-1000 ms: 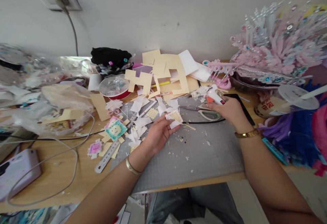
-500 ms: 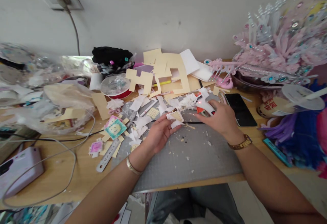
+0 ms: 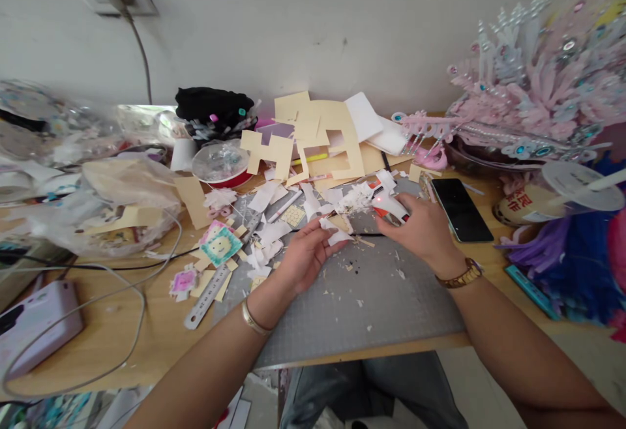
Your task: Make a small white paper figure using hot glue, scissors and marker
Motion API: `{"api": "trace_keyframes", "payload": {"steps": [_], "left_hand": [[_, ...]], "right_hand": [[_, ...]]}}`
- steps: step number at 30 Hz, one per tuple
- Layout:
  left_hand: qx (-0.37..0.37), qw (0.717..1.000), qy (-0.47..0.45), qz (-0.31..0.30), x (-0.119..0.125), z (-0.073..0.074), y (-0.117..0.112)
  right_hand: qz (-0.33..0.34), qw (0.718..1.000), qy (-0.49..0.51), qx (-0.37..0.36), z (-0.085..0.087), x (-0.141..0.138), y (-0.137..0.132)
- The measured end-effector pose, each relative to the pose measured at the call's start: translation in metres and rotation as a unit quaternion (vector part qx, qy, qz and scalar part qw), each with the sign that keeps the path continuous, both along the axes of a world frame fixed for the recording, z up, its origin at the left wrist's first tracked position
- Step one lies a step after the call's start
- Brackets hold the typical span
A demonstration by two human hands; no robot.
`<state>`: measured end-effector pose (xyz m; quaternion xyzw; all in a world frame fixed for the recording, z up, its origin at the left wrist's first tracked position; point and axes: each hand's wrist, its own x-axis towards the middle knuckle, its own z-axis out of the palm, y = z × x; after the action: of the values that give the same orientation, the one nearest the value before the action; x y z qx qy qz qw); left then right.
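Between the thumb and fingers of my left hand (image 3: 306, 256) is a small cream card piece with white paper (image 3: 338, 228), held above the grey cutting mat (image 3: 362, 305). My right hand (image 3: 423, 227) grips a white and orange glue gun (image 3: 388, 202) with a lit red spot, its front pointing left toward the card piece. White clumped material (image 3: 355, 197) covers the area around the nozzle, so the tip is hard to make out. Paper scraps (image 3: 268, 233) and a patterned cream square (image 3: 293, 215) lie left of my hands.
A metal ruler (image 3: 208, 297) and a teal-bordered decorated square (image 3: 221, 244) lie on the left. Cut cream card sheets (image 3: 317, 129) lean by the wall. A phone (image 3: 462, 210), a lidded drink cup (image 3: 525, 201) and pink jewelled ornaments (image 3: 533, 103) stand right. Cables (image 3: 145, 305) loop across the left.
The glue gun and my right hand have shifted very slightly left. The white paper on the held card piece sits at a slightly different angle. My left hand is almost still.
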<state>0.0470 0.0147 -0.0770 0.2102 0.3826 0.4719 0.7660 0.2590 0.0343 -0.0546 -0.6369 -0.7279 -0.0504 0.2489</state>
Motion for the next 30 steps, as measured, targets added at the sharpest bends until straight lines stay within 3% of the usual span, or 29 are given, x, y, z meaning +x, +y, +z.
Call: {"api": "trace_keyframes", "payload": {"steps": [30], "left_hand": [[0.017, 1.0, 0.012, 0.004, 0.002, -0.0034, 0.0]], "right_hand": [[0.043, 0.998, 0.034, 0.011, -0.002, 0.0002, -0.0005]]}}
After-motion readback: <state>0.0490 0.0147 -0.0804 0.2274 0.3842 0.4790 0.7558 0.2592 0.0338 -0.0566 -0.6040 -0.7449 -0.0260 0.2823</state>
